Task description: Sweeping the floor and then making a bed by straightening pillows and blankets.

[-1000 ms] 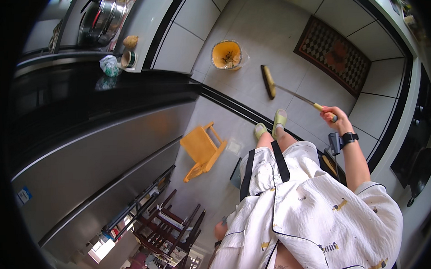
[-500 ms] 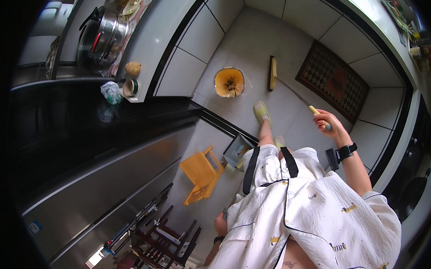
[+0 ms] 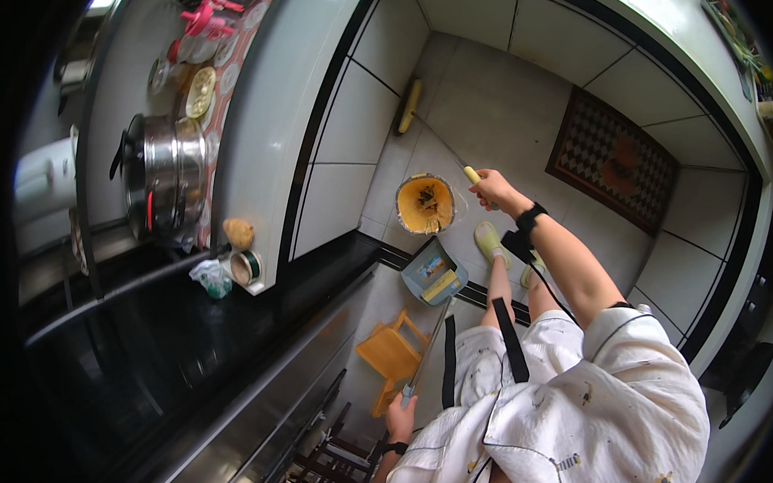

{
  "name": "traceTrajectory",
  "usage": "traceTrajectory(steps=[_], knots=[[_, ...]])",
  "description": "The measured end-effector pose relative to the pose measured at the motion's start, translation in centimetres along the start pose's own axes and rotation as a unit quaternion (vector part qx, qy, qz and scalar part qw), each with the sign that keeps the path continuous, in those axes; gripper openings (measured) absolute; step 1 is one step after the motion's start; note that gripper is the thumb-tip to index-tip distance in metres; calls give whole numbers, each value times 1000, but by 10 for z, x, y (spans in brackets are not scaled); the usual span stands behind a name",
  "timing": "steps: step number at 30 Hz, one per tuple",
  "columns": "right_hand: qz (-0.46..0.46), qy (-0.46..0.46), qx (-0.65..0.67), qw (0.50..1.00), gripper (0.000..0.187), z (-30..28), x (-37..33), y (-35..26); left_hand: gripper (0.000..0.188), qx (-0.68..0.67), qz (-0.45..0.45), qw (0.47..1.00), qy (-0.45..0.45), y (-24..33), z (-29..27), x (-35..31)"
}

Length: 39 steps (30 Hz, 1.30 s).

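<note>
My right hand (image 3: 497, 192) is closed round the yellow grip of a long-handled broom (image 3: 408, 109). The broom's thin shaft slants forward and left, and its narrow yellow head rests on the floor against the tiled cabinet base. Lower left, my left hand (image 3: 400, 420) grips the grey end of a dustpan's handle. That long handle runs up to the grey-blue dustpan (image 3: 416, 279), which lies on the floor by the dark threshold strip. A blue-and-orange piece and a yellow strip show inside the pan. Just beyond it stands a bin with a yellow liner (image 3: 408, 217), dark scraps at its bottom.
An orange-brown wooden stool (image 3: 389, 354) stands left of the dustpan handle. A checkered mat (image 3: 600, 149) lies on the right side of the floor. On the left counter (image 3: 268, 135) are a steel pot (image 3: 167, 172), a potato-like item (image 3: 239, 234) and a small plastic bag (image 3: 211, 278).
My right hand has swung left, carrying the broom head across the floor to the left cabinet base. My left hand and the dustpan have come forward into fuller view. The view has shifted.
</note>
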State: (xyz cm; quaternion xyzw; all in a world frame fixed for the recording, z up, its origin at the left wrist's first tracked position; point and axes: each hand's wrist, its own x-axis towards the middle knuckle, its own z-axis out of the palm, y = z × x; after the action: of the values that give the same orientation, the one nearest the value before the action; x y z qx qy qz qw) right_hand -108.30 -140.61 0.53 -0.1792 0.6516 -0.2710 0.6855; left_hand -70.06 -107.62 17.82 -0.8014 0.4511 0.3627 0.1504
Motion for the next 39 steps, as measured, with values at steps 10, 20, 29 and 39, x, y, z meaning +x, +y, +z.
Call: traceTrajectory(steps=[10,20,29,39], knots=[[126,13,210,969,33,-77,-97,134,27,22,53,998,2,18,-19,42],[270,50,325,905,39,-138,-304,232,38,140,92,986,-4,41,-15,43],[212,98,153,960,52,-193,-404,268,42,210,80,974,40,61,20,7],[-132,291,-463,827,57,-293,-261,207,36,309,185,929,89,75,43,-6]])
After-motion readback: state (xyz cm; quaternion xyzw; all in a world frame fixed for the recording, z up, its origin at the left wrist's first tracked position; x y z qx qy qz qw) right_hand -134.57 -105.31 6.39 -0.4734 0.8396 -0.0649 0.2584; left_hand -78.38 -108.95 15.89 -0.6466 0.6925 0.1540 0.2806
